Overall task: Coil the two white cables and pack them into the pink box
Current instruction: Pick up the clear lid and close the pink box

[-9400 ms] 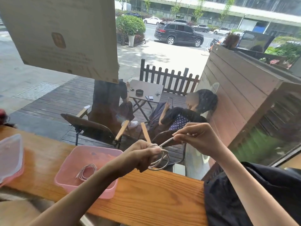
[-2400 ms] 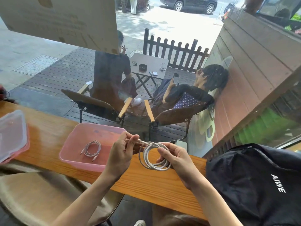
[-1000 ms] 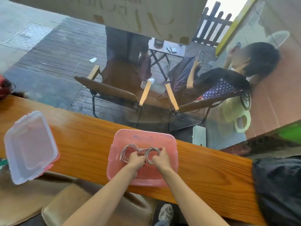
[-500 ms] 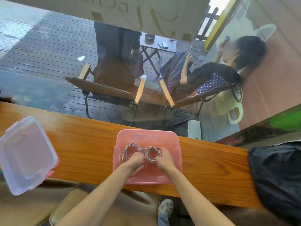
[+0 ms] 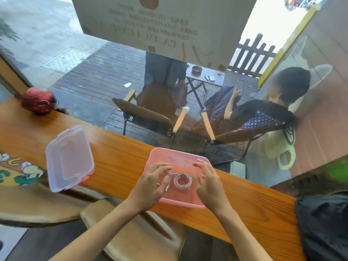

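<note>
The pink box point(image 5: 178, 157) stands on the wooden counter in front of me. One coiled white cable point(image 5: 182, 182) lies on its floor in plain sight. A second white cable point(image 5: 168, 178) shows only as a short end beside it, mostly hidden under my left hand. My left hand point(image 5: 151, 184) hovers over the box's left side with fingers spread, holding nothing. My right hand point(image 5: 208, 182) hovers over the right side, fingers apart and empty.
The box's clear lid point(image 5: 68, 158) with pink clips lies to the left on the counter point(image 5: 116, 162). A red round object point(image 5: 38, 100) sits at the far left, a black bag point(image 5: 325, 228) at the right. A brown padded seat point(image 5: 135, 232) is below the counter edge.
Both hands have let go of the coiled cables and lifted apart with fingers spread. The cables now lie loose in the box.
</note>
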